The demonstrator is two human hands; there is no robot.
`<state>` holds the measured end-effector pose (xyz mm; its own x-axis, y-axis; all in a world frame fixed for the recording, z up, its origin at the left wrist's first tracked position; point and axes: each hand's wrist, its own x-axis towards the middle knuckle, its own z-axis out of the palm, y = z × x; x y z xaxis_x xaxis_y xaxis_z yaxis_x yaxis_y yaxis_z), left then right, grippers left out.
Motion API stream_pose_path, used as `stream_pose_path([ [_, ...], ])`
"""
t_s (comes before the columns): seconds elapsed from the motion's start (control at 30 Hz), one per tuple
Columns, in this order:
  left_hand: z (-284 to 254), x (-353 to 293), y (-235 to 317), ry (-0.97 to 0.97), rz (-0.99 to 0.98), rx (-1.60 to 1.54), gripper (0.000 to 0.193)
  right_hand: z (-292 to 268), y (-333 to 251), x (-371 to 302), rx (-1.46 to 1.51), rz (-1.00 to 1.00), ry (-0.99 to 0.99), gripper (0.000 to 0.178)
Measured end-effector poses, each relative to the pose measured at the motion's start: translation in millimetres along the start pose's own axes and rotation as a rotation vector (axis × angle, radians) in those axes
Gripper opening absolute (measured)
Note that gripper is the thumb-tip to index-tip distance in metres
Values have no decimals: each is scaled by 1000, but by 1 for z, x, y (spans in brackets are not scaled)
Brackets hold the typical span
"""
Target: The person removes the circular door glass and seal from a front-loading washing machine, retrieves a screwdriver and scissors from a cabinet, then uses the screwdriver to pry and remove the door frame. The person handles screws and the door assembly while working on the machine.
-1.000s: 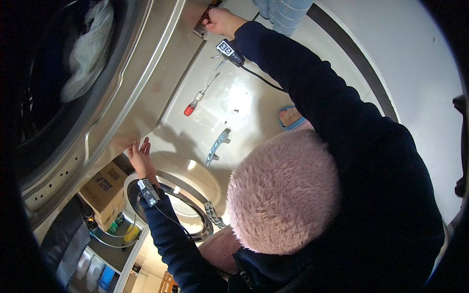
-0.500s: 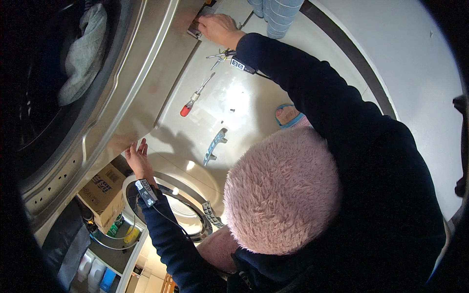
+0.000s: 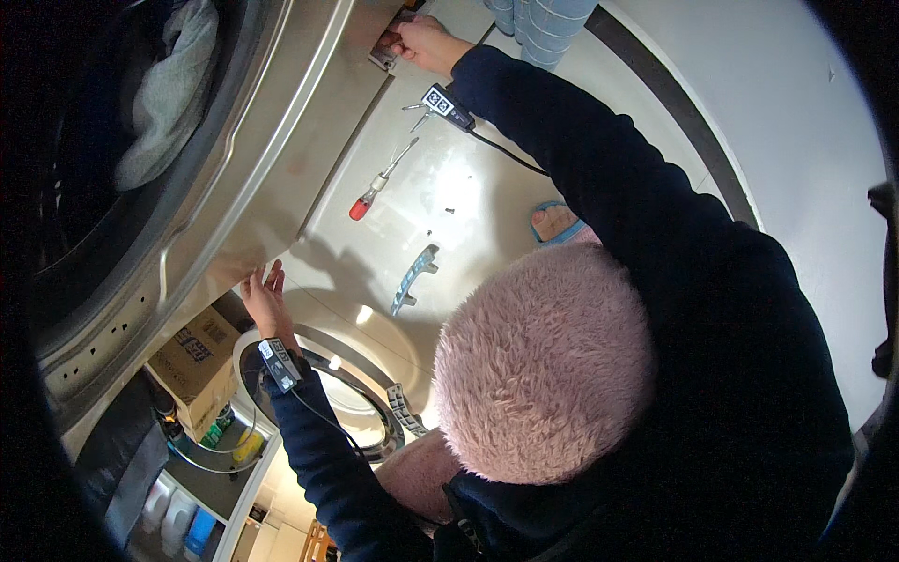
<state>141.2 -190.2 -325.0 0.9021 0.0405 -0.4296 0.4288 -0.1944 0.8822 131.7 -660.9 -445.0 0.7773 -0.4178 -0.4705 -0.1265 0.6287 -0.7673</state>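
A pale metal front panel [image 3: 309, 140] of a washing machine leans across the left, a grey cloth [image 3: 173, 103] showing inside its round opening. My left hand [image 3: 269, 304] is at the panel's lower edge, fingers stretched and slightly apart. At the small dark opening in the bottom corner of the panel is my right hand [image 3: 426, 44], its fingers curled into the gap; what they grip is hidden. Below my right wrist lie thin metal tools [image 3: 419, 116], partly covered by a wrist device. A red-handled screwdriver [image 3: 375, 187] lies on the floor between my hands.
A curved grey handle part [image 3: 412, 278] and a small screw [image 3: 449, 212] lie on the floor. A round door [image 3: 379, 412] rests behind my left forearm. A cardboard box [image 3: 197, 365] and shelved bottles [image 3: 178, 515] stand lower left. My fluffy pink knee [image 3: 548, 365] is centre.
My right hand has shifted slightly up and right at the corner opening, and its wrist has turned, showing more of the device. My left hand stays at the panel edge.
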Motion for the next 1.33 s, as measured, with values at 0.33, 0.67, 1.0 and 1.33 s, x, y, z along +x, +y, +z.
stream_pose_path([
  [0.33,2,1,-1,22,-2,22,24,-10,-3,-40,-1476,-860,199,20],
  [0.67,11,4,0,42,5,67,39,-6,4,-1,-206,-88,70,19],
  [1.0,14,-8,12,51,25,45,35,-53,-8,31,-204,-90,-273,12],
  [1.33,2,-3,13,-30,-53,-4,41,-69,10,34,-338,-274,117,11],
])
